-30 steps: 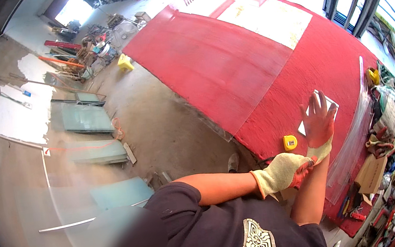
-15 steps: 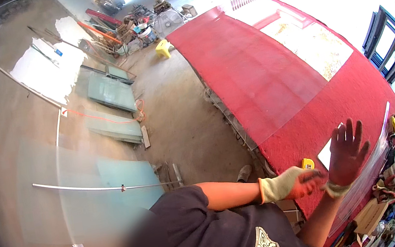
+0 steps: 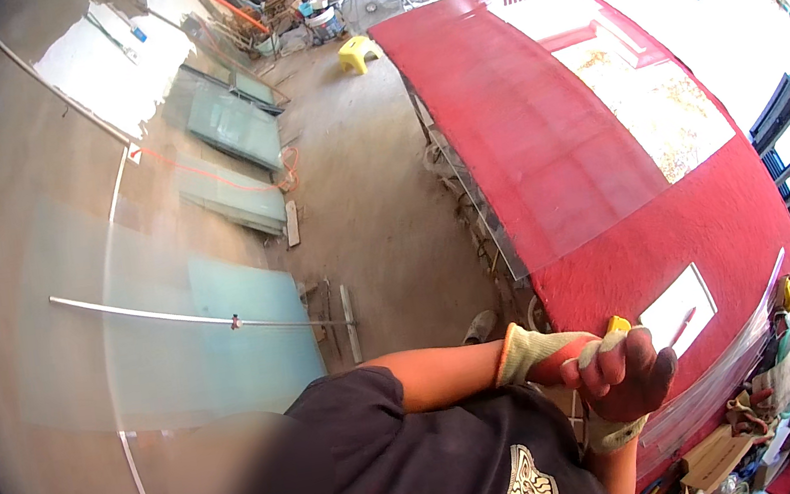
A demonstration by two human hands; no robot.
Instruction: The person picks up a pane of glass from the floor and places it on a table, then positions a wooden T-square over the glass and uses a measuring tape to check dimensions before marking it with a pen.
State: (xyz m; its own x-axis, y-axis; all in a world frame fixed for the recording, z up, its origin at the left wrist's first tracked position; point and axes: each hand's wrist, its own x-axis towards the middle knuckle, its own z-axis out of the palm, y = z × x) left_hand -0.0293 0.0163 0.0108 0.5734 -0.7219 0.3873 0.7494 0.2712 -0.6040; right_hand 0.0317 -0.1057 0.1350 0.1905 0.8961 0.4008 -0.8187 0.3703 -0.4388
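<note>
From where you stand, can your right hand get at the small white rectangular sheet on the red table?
Probably yes: the right hand hovers beside the white sheet on the red table, with only the yellow object nearby.

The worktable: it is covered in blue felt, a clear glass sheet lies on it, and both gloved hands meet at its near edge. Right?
Not quite. The head view shows the worktable covered in red felt, not blue. The rest holds: a clear glass sheet lies on it, and the gloved left hand and right hand meet at its near edge.
</note>
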